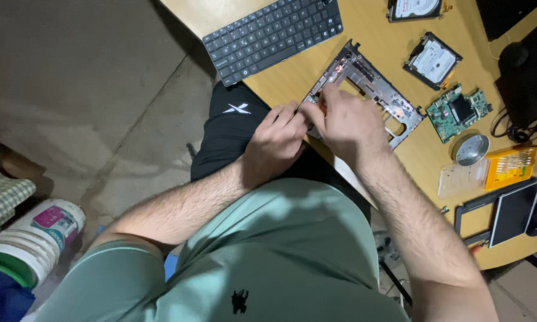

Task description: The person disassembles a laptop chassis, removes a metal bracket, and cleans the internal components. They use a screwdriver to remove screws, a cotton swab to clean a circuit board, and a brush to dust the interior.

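A grey laptop frame (373, 83) lies at the near edge of the wooden table (376, 24). My left hand (274, 140) and my right hand (346, 122) meet at the frame's near end. Both have their fingers closed on that end of the frame. A thin dark tool tip shows between my fingers; I cannot tell which hand holds it. A black keyboard (274, 36) lies loose on the table to the left of the frame.
Two hard drives (432, 59) (414, 7), a green circuit board (457, 110), a round metal dish (471, 149), a yellow bit case (510, 167) and a dark panel (513, 211) lie to the right. White buckets (39, 235) stand on the concrete floor, left.
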